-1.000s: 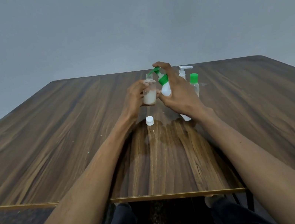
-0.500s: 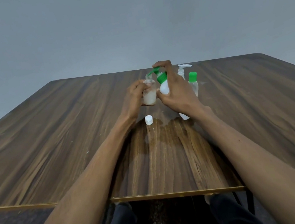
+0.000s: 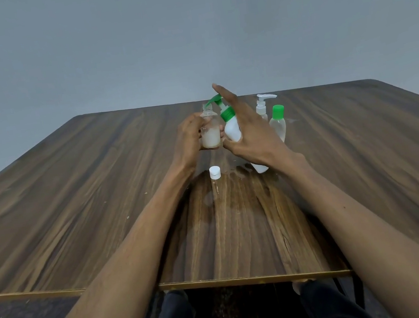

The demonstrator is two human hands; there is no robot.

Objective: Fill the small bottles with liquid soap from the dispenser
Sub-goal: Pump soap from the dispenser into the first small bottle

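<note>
Dispenser point(image 3: 232, 130) body mostly behind right hand point(image 3: 251, 140); left fingertips behind small bottle point(image 3: 210, 132).

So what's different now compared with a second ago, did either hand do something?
The right hand has straightened its index finger, lifting it up off the green pump head, which it was pressing down before; the rest of the hand is still round the dispenser. The left hand still holds the small bottle, partly filled, under the spout. The white cap and the two bottles behind have not moved.
</note>
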